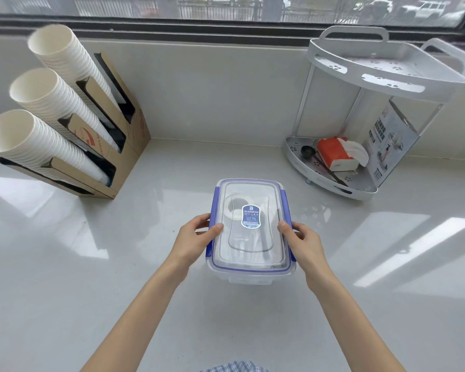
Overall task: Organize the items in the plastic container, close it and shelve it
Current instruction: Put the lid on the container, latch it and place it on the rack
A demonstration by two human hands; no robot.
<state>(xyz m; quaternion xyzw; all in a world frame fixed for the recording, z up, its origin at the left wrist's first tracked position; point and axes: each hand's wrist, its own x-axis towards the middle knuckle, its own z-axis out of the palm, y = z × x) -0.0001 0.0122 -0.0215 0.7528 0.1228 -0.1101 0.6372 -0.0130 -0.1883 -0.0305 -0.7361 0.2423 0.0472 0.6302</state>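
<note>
While the clear plastic container [250,264] sits on the white countertop [91,264] with its blue-trimmed lid [249,232] in place, both hands grip it from opposite long sides. The left hand [193,237] curls around the left blue latch [212,224], thumb on the lid edge. The right hand [304,240] holds the right side the same way. Items inside show faintly through the lid. A two-tier corner shelf [373,76] stands at the far right, well apart.
</note>
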